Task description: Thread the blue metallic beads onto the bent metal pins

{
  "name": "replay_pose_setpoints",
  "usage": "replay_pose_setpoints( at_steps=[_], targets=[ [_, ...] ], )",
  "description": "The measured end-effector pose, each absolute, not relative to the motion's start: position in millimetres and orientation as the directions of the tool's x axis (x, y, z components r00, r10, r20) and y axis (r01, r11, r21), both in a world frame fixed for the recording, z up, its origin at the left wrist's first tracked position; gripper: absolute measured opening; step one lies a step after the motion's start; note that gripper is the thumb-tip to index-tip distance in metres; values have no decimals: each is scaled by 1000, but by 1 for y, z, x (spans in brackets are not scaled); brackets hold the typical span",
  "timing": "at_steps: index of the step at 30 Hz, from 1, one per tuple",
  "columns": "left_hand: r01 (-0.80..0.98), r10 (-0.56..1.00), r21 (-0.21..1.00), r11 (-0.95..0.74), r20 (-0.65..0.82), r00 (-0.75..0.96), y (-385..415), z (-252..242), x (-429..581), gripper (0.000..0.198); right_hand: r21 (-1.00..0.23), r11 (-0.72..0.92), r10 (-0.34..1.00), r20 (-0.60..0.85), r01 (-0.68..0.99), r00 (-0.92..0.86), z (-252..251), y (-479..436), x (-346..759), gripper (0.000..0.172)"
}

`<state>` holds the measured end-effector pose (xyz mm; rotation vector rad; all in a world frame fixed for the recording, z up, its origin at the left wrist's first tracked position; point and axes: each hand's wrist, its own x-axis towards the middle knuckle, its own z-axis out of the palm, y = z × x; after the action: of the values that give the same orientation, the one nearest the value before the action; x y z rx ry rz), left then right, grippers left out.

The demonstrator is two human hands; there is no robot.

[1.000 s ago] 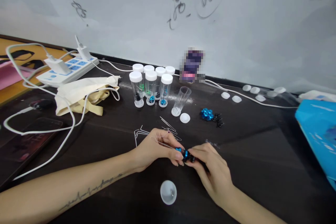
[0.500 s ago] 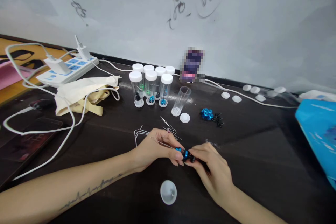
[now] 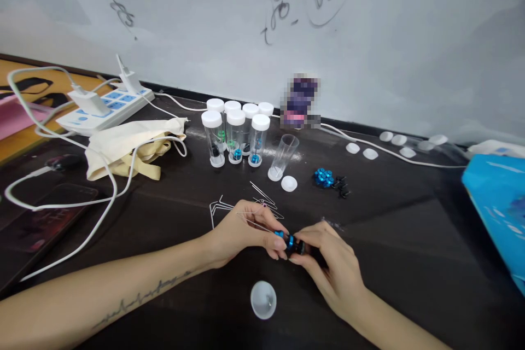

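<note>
Between the fingertips of both hands is a small blue-and-black cylindrical part (image 3: pixel 291 241). My left hand (image 3: pixel 250 232) pinches its blue end, and a thin metal rod runs back from there across the fingers. On the other side, my right hand (image 3: pixel 332 262) has thumb and index finger closed on the black end. Just beyond my left hand lie several thin L-shaped metal rods (image 3: pixel 262 192), which look like hex keys. A small translucent cup (image 3: pixel 263 299) with something tiny inside stands nearer to me, below the hands.
Several capped clear tubes (image 3: pixel 260 139) stand behind the hands. An uncapped tube (image 3: pixel 284 157), a white cap (image 3: pixel 289 184), blue round pieces (image 3: pixel 324 177) and black screws (image 3: pixel 341 186) lie rightward. Left are a cloth bag (image 3: pixel 123 142), white cables and a power strip (image 3: pixel 112 106); right, a blue package (image 3: pixel 496 202).
My right thumb and index finger have shifted slightly around the black end, showing more of it. My left hand stays in place, and the things on the table have not moved.
</note>
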<state>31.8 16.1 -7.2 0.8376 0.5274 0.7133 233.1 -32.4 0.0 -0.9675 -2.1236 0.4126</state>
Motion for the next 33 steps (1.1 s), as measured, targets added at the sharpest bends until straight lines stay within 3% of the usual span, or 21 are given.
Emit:
replay_pose_setpoints(
  at_steps=[4,8,11,15,19,23,31,33],
  targets=[
    [-335,737,818,467,-150,659,15,-7,32,14,-569,629,777,430,530,-460,0,-32,234,29],
    [-342,741,816,466,-149,655,16,-7,32,15,-569,622,782,419,537,-461,1,-32,234,33],
    [-356,746,808,470,-148,650,16,-7,32,15,-562,623,782,429,545,-452,2,-33,234,28],
    [-373,755,804,464,-139,641,17,-6,32,13,-552,633,774,454,543,-442,1,-33,234,5],
    [-378,760,806,455,-131,636,18,-7,32,12,-554,647,762,494,524,-419,-1,-32,234,15],
    [-366,750,805,466,-140,647,18,-7,32,14,-550,638,770,462,539,-440,2,-31,233,6],
    [-356,756,811,465,-155,636,17,-7,32,15,-508,675,736,513,536,-441,1,-32,234,17],
    [-350,754,809,472,-165,636,17,-7,33,16,-516,673,739,506,531,-445,1,-32,234,12]
  ],
)
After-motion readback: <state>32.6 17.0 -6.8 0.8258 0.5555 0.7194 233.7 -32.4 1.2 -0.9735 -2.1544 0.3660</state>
